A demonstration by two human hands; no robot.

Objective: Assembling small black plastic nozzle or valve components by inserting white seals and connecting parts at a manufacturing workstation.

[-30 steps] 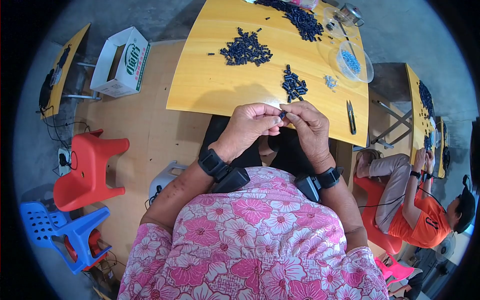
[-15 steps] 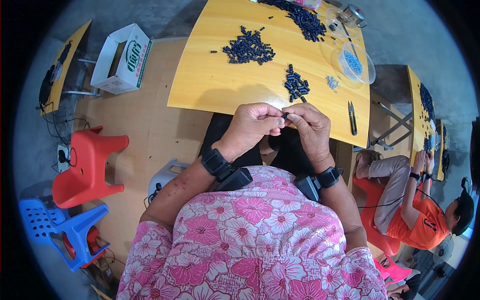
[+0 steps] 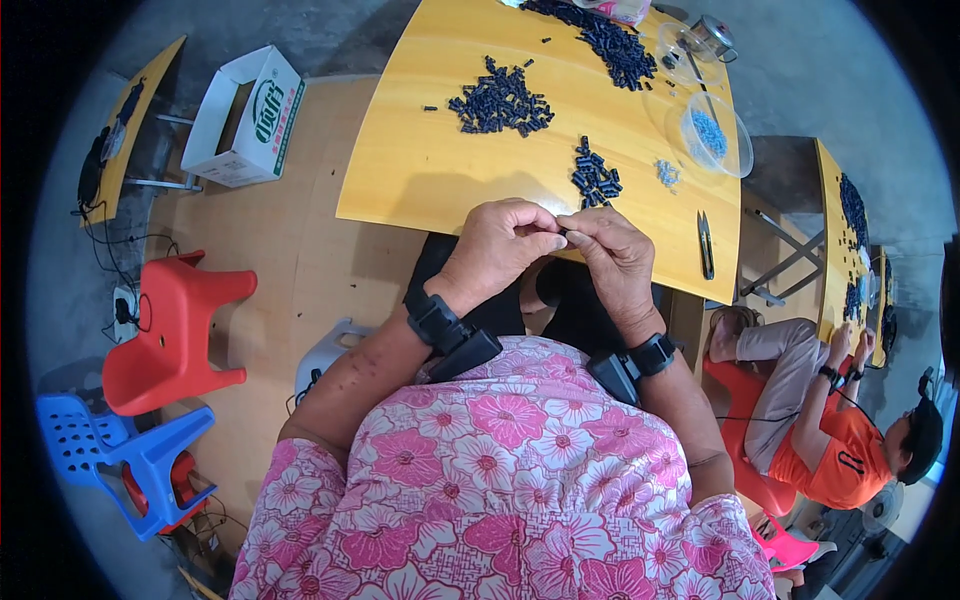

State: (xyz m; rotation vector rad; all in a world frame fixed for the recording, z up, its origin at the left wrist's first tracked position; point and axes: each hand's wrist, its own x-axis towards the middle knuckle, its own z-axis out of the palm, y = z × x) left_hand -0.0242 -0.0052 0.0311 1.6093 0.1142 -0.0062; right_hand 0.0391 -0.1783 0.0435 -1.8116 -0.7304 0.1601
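Just off the near edge of the wooden table [image 3: 430,180], my left hand [image 3: 500,248] and my right hand [image 3: 612,255] meet with fingertips pinched together. Between them they grip a small black part [image 3: 563,232], mostly covered by the fingers, so its exact shape is hidden. Beyond the hands lies a small pile of black cylindrical parts [image 3: 596,178]. A larger pile of similar black parts [image 3: 500,98] sits farther to the left. Right of the small pile are a few tiny pale blue pieces [image 3: 668,173], and black-handled snips [image 3: 706,245] rest near the table's right edge.
Another black heap [image 3: 618,52] lies at the far side. A clear bowl [image 3: 742,150] holds blue pieces, near a metal cup [image 3: 712,38]. A white carton [image 3: 215,165], red stool [image 3: 165,340] and blue chair [image 3: 150,470] stand left. A person in orange [image 3: 840,450] works at another table right.
Both hands stay pinched together and have shifted very slightly left, with the small black part now more covered by the fingers. The person at the right has moved their hands a little.
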